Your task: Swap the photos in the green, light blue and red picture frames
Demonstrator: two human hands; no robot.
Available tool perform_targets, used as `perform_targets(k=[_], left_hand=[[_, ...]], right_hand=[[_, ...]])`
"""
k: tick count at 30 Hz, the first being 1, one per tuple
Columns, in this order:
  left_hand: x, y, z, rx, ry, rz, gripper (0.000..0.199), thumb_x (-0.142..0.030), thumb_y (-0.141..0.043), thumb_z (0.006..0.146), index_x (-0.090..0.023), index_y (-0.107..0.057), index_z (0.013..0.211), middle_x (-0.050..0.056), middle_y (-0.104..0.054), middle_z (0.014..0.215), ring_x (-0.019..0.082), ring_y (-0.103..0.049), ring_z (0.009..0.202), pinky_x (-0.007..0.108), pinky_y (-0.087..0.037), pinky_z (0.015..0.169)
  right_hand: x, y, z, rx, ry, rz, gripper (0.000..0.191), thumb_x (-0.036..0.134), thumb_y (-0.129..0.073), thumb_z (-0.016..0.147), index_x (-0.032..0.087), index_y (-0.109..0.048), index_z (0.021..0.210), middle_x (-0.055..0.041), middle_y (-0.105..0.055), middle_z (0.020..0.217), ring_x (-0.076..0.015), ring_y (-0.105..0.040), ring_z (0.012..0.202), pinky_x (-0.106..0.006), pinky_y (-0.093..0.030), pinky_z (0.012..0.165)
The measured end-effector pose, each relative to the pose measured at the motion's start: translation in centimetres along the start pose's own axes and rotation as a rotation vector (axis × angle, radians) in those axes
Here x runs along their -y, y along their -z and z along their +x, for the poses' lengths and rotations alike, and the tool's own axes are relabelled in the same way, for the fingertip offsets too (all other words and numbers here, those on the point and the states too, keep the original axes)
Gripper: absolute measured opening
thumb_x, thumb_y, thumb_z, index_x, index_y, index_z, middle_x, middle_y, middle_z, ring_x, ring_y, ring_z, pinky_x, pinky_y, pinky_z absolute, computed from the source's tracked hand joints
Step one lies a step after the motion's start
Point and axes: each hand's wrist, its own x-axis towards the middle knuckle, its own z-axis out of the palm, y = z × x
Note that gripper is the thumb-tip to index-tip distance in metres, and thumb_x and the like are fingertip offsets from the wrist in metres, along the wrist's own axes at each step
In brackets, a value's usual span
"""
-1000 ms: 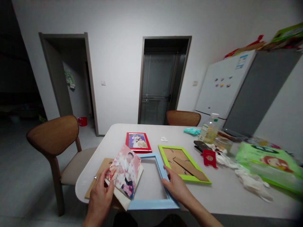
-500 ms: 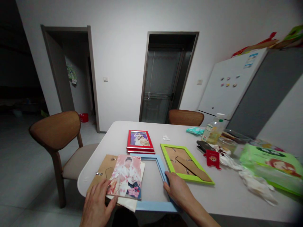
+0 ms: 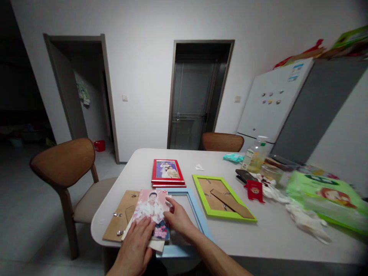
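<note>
A pink photo print (image 3: 151, 207) lies over a pale sheet (image 3: 156, 245) and a brown backing board (image 3: 122, 214) near the table's front edge. My left hand (image 3: 136, 243) rests on the print's lower left part, fingers extended and holding nothing. At the print's right edge is my right hand (image 3: 179, 218), thumb and forefinger closed on that edge. The light blue frame (image 3: 198, 212) lies flat, partly under the print and my right forearm. Behind it sit stacked red frames (image 3: 168, 171), the top one with a photo. A green frame (image 3: 227, 197) lies back side up to the right.
The white table (image 3: 276, 237) also holds a bottle (image 3: 255, 155), a black item (image 3: 245, 176), a red packet (image 3: 255, 191), crumpled tissues (image 3: 309, 222) and a green wipes pack (image 3: 324, 195). Wooden chairs stand at left (image 3: 67, 161) and behind the table (image 3: 222, 142).
My right hand has left the blue frame's right side and moved left to the print's edge. My left hand has shifted right, further onto the print. The camera view has shifted slightly.
</note>
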Motion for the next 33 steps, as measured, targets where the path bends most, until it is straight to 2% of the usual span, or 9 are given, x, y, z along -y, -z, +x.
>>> perform_targets(k=[6,9,11,14,17,19,24,28,33], left_hand=[[1.1,1.2,1.8,-0.315,0.047,-0.177,0.052,-0.005,-0.037,0.061,-0.018,-0.055,0.107,0.007,-0.059,0.11,0.02,-0.052,0.103,0.037,-0.041,0.089],[0.8,3.6,2.5,-0.497,0.276,-0.476,0.034,-0.017,-0.041,0.07,-0.019,-0.059,0.098,0.004,-0.065,0.099,0.022,-0.058,0.094,0.035,-0.045,0.084],[0.4,4.8,2.7,-0.576,0.476,-0.727,0.026,-0.03,-0.048,0.072,-0.017,-0.062,0.089,0.003,-0.068,0.086,0.024,-0.061,0.085,0.034,-0.049,0.076],[-0.6,4.7,2.7,-0.624,0.659,-1.131,0.027,-0.036,-0.057,0.067,-0.014,-0.062,0.082,0.003,-0.069,0.074,0.024,-0.063,0.077,0.031,-0.052,0.067],[-2.3,3.0,2.7,-0.618,0.695,-1.485,0.034,-0.034,-0.061,0.066,-0.015,-0.057,0.095,0.003,-0.068,0.081,0.022,-0.063,0.081,0.032,-0.051,0.07],[-3.5,2.1,2.9,-0.591,0.67,-1.632,0.039,-0.034,-0.061,0.067,-0.017,-0.053,0.101,0.003,-0.067,0.088,0.021,-0.061,0.085,0.033,-0.05,0.073],[-5.0,2.1,3.1,-0.468,0.648,-1.726,0.045,-0.032,-0.067,0.059,-0.014,-0.053,0.097,0.006,-0.067,0.088,0.024,-0.061,0.085,0.034,-0.05,0.073],[-4.3,2.1,3.1,-0.342,0.633,-1.632,0.041,-0.034,-0.065,0.062,-0.014,-0.051,0.095,0.005,-0.068,0.078,0.024,-0.063,0.078,0.034,-0.051,0.068],[-3.9,0.5,2.4,-0.258,0.463,-1.226,0.05,-0.028,-0.059,0.066,-0.012,-0.043,0.111,0.013,-0.059,0.106,0.025,-0.055,0.098,0.038,-0.043,0.084]], right_hand=[[3.1,-1.3,-0.4,0.001,0.046,0.263,0.052,0.029,-0.048,0.069,0.017,-0.039,0.119,0.0011,-0.057,0.067,-0.0108,-0.052,0.051,-0.021,-0.041,0.046],[4.0,-0.3,-1.0,-0.03,0.121,0.298,0.056,0.038,-0.045,0.073,0.019,-0.031,0.123,-0.0026,-0.058,0.082,-0.0121,-0.055,0.061,-0.023,-0.043,0.051],[3.7,0.7,-1.1,-0.141,0.123,0.276,0.057,0.038,-0.049,0.072,0.019,-0.031,0.123,-0.0053,-0.056,0.096,-0.0134,-0.056,0.074,-0.023,-0.044,0.06],[2.3,2.0,-1.5,-0.261,-0.059,0.327,0.06,0.043,-0.053,0.068,0.021,-0.033,0.12,-0.0073,-0.052,0.106,-0.0152,-0.055,0.086,-0.024,-0.044,0.066],[1.3,2.2,-2.4,-0.07,-0.23,0.527,0.056,0.051,-0.051,0.067,0.018,-0.042,0.111,-0.0087,-0.057,0.097,-0.0157,-0.058,0.08,-0.026,-0.045,0.065],[1.4,1.9,-3.0,0.047,-0.179,0.651,0.05,0.05,-0.051,0.068,0.016,-0.046,0.105,-0.0081,-0.06,0.093,-0.0157,-0.058,0.078,-0.027,-0.045,0.066],[2.9,2.1,-3.2,-0.035,0.025,0.703,0.045,0.04,-0.049,0.071,0.019,-0.042,0.11,-0.0072,-0.059,0.103,-0.0183,-0.058,0.085,-0.027,-0.046,0.065],[3.5,3.3,-2.8,-0.078,0.009,0.561,0.046,0.037,-0.045,0.071,0.017,-0.041,0.111,-0.0083,-0.061,0.101,-0.0193,-0.059,0.08,-0.026,-0.046,0.06],[3.8,6.5,-1.9,-0.122,-0.067,0.453,0.048,0.025,-0.045,0.066,0.017,-0.037,0.113,-0.0062,-0.065,0.086,-0.0185,-0.061,0.065,-0.027,-0.046,0.054]])
